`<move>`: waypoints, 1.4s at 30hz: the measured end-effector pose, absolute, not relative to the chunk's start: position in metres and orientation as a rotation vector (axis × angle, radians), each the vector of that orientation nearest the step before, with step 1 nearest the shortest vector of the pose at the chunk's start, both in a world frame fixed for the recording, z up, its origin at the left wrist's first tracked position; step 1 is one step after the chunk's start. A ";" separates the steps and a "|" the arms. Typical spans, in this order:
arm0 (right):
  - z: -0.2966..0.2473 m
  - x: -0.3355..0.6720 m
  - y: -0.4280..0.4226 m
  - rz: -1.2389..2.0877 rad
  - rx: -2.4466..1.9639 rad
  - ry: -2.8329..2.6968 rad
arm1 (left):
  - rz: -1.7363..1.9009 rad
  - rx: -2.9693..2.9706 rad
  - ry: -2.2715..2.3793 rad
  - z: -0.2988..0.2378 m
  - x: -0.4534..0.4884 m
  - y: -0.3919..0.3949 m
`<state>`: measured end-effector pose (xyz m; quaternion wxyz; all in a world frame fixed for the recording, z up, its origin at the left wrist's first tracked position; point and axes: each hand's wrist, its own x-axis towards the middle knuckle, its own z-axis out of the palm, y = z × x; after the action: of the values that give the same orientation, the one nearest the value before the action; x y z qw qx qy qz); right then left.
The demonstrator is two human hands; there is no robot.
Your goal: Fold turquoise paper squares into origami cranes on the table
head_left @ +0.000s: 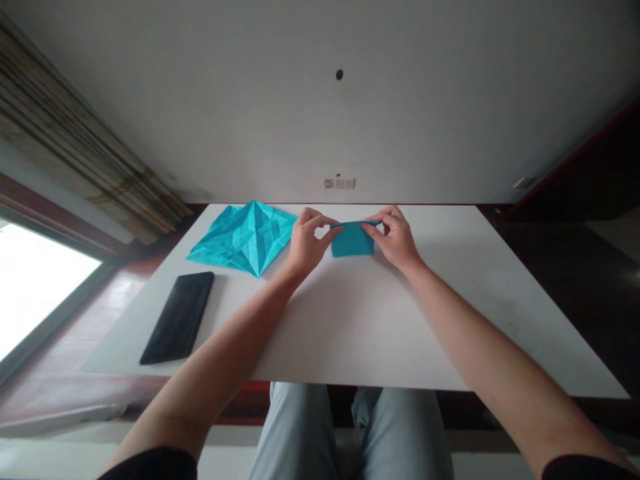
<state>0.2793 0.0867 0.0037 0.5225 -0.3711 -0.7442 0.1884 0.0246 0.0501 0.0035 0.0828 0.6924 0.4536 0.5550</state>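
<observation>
A small folded piece of blue paper (353, 241) is held up between my two hands above the white table. My left hand (310, 239) pinches its upper left corner between thumb and fingers. At the upper right corner, my right hand (394, 235) grips it the same way. The paper's top edge looks folded over, and its lower part hangs flat toward me. Just left of my left hand lies a larger sheet of turquoise paper (255, 239), opened out and covered in crease lines.
A dark tablet or phone (178, 319) lies at the left of the white table (370, 333). Beyond the far edge stands a grey wall with sockets (339, 183). Curtains (100, 140) and a bright window are on the left. My legs are under the near edge.
</observation>
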 end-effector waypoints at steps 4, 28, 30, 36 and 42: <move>0.000 0.276 0.086 0.551 -0.864 -1.770 | 1.739 1.936 1.258 0.005 0.029 0.050; -0.013 0.262 0.084 1.299 -0.859 -1.540 | 1.436 1.771 1.453 0.003 0.021 0.054; -0.015 0.263 0.086 1.314 -0.855 -1.525 | 1.467 1.748 1.439 0.001 0.021 0.055; -0.019 0.271 0.090 1.310 -0.885 -1.549 | 1.563 1.592 1.235 0.000 0.022 0.059; -0.012 0.272 0.090 1.408 -0.841 -1.452 | 1.512 1.657 1.080 0.006 0.016 0.056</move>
<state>0.2717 0.0903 -0.0123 0.4578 -0.3413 -0.5894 0.5714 0.0164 0.0564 0.0055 0.3205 0.6305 0.4109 0.5753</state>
